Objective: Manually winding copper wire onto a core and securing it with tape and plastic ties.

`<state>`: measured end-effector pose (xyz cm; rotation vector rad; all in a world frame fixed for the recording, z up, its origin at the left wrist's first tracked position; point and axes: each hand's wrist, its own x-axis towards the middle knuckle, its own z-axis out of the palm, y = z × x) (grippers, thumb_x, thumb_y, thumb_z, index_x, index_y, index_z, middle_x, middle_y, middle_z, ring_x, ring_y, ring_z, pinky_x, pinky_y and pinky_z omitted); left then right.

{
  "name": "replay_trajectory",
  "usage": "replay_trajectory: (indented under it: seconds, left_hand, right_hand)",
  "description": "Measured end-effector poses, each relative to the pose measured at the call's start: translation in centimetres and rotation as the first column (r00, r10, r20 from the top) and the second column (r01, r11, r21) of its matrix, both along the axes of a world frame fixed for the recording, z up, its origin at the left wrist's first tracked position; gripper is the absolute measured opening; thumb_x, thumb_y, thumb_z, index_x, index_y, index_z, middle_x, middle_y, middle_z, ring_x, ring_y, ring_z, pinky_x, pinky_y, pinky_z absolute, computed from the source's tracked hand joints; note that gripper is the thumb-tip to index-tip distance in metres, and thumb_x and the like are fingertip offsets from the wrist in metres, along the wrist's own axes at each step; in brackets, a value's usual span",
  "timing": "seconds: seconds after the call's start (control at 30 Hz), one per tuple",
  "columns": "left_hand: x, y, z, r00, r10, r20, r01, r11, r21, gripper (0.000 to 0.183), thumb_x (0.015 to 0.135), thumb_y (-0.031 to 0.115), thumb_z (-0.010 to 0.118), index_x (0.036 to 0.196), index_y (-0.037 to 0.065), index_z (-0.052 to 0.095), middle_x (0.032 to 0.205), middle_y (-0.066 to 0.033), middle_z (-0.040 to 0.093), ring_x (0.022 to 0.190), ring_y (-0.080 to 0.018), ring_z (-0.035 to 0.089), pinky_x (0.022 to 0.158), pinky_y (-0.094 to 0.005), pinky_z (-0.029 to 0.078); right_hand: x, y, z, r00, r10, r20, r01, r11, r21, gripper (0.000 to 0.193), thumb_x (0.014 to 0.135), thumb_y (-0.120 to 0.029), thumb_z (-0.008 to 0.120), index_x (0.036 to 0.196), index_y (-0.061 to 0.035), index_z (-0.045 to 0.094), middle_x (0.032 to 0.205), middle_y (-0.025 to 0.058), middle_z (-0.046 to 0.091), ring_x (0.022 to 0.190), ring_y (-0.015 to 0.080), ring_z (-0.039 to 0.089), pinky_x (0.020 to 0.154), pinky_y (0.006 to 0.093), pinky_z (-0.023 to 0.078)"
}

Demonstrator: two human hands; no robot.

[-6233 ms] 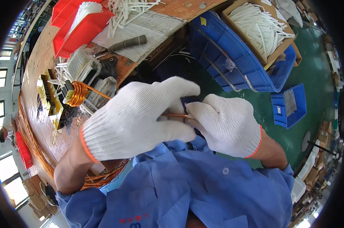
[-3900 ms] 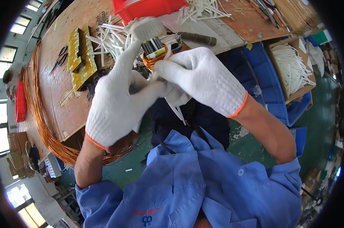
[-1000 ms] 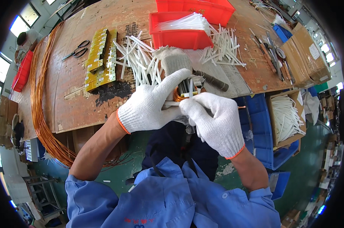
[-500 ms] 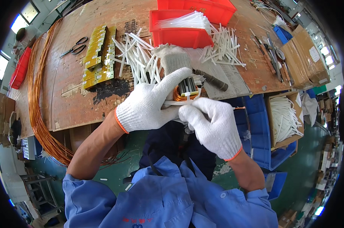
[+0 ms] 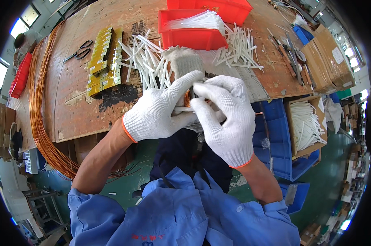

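Copper coil [image 5: 188, 98] sits between two gloved hands at the near edge of the workbench [image 5: 73, 82], much of it hidden. I'd judge it dense and stiff, smooth enough to slip a little and easily scratched, so the wound body is the place to hold rather than the bare copper end [image 5: 259, 113] poking past the right hand [image 5: 228, 121]. The left hand [image 5: 154, 115] clasps its side, thumb uppermost; the right's fingers curl close, though what they pinch I can't tell. Beyond lie white tubes [image 5: 146, 59] and a red bin [image 5: 189, 39].
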<state>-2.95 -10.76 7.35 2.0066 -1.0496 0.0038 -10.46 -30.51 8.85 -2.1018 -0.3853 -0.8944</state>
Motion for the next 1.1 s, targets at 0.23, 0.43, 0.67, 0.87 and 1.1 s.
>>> replay_trajectory:
  seconds: [0.23,0.43,0.67,0.87,1.1]
  left_hand:
    - [-0.1,-0.2,0.5,1.000,0.012,-0.027,-0.010,0.998,0.065,0.092,0.087,0.009,0.091,0.168,0.009,0.048,0.071,-0.0059,0.053,0.062,-0.0140,0.057,0.065,-0.0300,0.053]
    - [0.1,-0.1,0.0,1.000,-0.001,0.016,0.000,1.000,0.023,0.089,0.088,0.006,0.086,0.168,0.010,0.048,0.073,-0.0061,0.055,0.064,-0.0143,0.056,0.066,-0.0296,0.052]
    - [-0.2,0.0,1.2,0.998,0.009,-0.054,-0.004,0.995,0.096,0.088,0.090,0.009,0.088,0.168,0.009,0.047,0.076,-0.0054,0.054,0.066,-0.0122,0.054,0.068,-0.0288,0.053]
    - [0.1,-0.2,0.5,1.000,-0.004,0.008,0.004,0.998,0.067,0.089,0.089,0.011,0.092,0.167,0.009,0.049,0.069,-0.0041,0.046,0.064,-0.0113,0.051,0.065,-0.0272,0.049]
    - [0.4,-0.2,1.0,1.000,-0.015,-0.016,0.016,0.994,0.108,0.088,0.090,0.014,0.089,0.167,0.010,0.048,0.077,-0.0093,0.055,0.070,-0.0217,0.059,0.069,-0.0335,0.053]
  right_hand:
    - [-6.6,0.9,-2.4,0.964,0.227,-0.136,-0.183,0.944,0.276,0.017,0.092,0.009,0.073,0.102,-0.0045,0.075,0.103,0.0113,0.073,0.092,0.0217,0.070,0.083,0.0335,0.059]
    - [-3.9,1.1,-0.7,0.947,0.268,-0.179,-0.128,0.823,0.553,0.010,0.111,-0.007,0.070,0.108,0.0023,0.072,0.102,0.0128,0.079,0.071,0.0098,0.069,0.061,0.0252,0.056]
    - [-7.4,2.2,-1.1,0.864,0.434,-0.254,-0.063,0.595,0.801,0.004,0.109,0.002,0.065,0.109,0.0042,0.068,0.084,0.0096,0.077,0.057,0.0080,0.065,0.052,0.0253,0.052]
    - [-12.7,2.1,-7.8,0.788,0.315,-0.529,0.173,0.711,0.682,0.015,0.109,0.001,0.059,0.122,0.0076,0.063,0.089,0.0165,0.078,0.059,0.0119,0.070,0.055,0.0259,0.055]
    - [-5.4,0.6,-1.8,0.817,0.408,-0.407,-0.078,0.777,0.624,0.020,0.115,-0.014,0.063,0.119,0.0045,0.072,0.086,0.0106,0.077,0.056,0.0095,0.066,0.050,0.0246,0.052]
